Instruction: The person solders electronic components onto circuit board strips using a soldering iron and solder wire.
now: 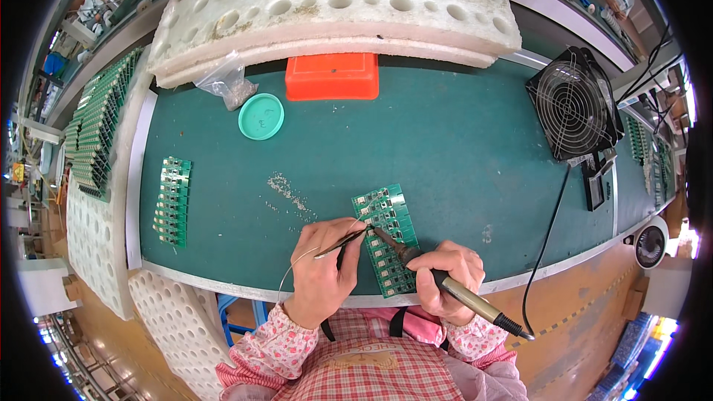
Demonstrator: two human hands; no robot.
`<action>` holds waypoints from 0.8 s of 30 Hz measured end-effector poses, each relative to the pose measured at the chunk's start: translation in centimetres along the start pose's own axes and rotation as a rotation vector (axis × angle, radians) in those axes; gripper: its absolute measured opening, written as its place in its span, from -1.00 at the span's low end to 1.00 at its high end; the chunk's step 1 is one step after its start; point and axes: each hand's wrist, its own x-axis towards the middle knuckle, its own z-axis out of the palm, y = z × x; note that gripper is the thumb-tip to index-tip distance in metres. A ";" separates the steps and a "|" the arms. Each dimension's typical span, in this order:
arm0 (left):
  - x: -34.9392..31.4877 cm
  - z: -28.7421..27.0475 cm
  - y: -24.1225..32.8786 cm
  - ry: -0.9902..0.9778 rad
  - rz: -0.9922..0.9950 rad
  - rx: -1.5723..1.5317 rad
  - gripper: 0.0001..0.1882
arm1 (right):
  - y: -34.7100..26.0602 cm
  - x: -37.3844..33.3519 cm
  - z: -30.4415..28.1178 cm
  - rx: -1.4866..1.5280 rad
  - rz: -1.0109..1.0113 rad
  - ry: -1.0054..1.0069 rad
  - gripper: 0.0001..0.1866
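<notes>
A green circuit board [402, 217] with rows of small components lies slightly tilted near the table's front edge. My left hand [318, 271] is closed around black tweezers [339, 243], their tips at the board's left side. A thin silvery wire, which looks like solder [287, 276], loops out from the same hand. My right hand [450, 273] grips a soldering iron [473, 300] with a gold-coloured handle. Its tip meets the board close to the tweezer tips; whether they touch is too small to tell.
Tiny loose parts [286, 189] lie scattered left of the board. Another board [172, 202] rests farther left. Behind are a turquoise lid [261, 116], a plastic bag [230, 89], a red box [332, 77] and white foam [334, 26]. A black fan [570, 108] stands back right; the iron's cord [546, 252] hangs at right.
</notes>
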 end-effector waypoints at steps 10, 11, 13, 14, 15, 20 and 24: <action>0.2 0.0 0.4 0.008 -0.053 -0.021 -0.80 | -0.2 0.3 -0.1 -0.023 -0.048 -0.047 -0.86; 0.2 0.0 0.4 0.008 -0.052 -0.020 -0.80 | -0.2 0.3 -0.1 -0.024 -0.047 -0.047 -0.86; 0.1 0.0 0.3 0.005 -0.052 -0.017 -0.80 | -0.2 0.3 0.0 -0.028 -0.015 -0.024 -0.85; 0.1 0.0 0.2 0.002 -0.050 -0.014 -0.80 | -0.3 0.3 0.0 -0.027 -0.014 -0.024 -0.85; 0.1 0.0 0.2 0.002 -0.051 -0.014 -0.80 | -0.3 0.3 0.0 -0.025 0.006 -0.016 -0.85; 0.2 0.0 0.4 0.000 -0.055 -0.021 -0.82 | -0.6 0.6 0.1 -0.023 -0.021 -0.028 -0.85; 0.2 -0.1 0.3 0.003 -0.050 -0.023 -0.82 | -0.4 0.5 -0.1 -0.032 -0.053 0.001 -0.93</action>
